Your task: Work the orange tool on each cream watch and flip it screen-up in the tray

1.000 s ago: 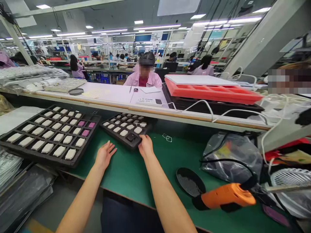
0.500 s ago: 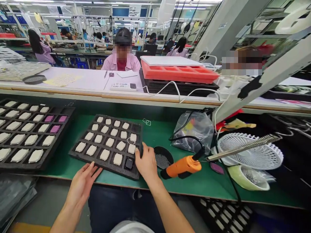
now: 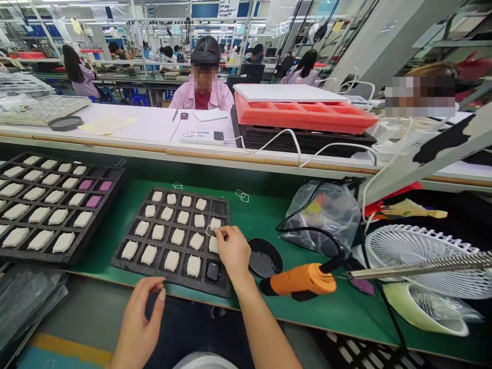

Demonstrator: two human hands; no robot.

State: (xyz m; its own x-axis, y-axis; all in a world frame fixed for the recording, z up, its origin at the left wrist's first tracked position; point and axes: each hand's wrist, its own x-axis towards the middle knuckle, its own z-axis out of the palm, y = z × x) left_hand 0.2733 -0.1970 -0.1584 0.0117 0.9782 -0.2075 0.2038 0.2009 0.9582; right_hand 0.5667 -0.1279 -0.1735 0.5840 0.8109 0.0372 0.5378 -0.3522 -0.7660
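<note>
the smaller black tray (image 3: 182, 277) lies flat on the green bench (image 3: 253, 205), its long side running left to right, the right end angled slightly nearer the person. its pockets hold white pieces (image 3: 177, 236), with one black piece (image 3: 212, 271) in the near right corner. over the right-hand column, the right hand (image 3: 233, 253) has thumb and fingertips drawn together at a thin white ring (image 3: 207, 230); i cannot tell whether it is gripped, nor its long axis. the left hand (image 3: 140, 312) is curved, thumb and forefinger apart, just before the near edge. the larger black tray (image 3: 85, 234) to the left holds white pieces and three purple pieces (image 3: 93, 201). further right, a pale green bowl (image 3: 407, 310) contains clear plastic (image 3: 446, 305).
</note>
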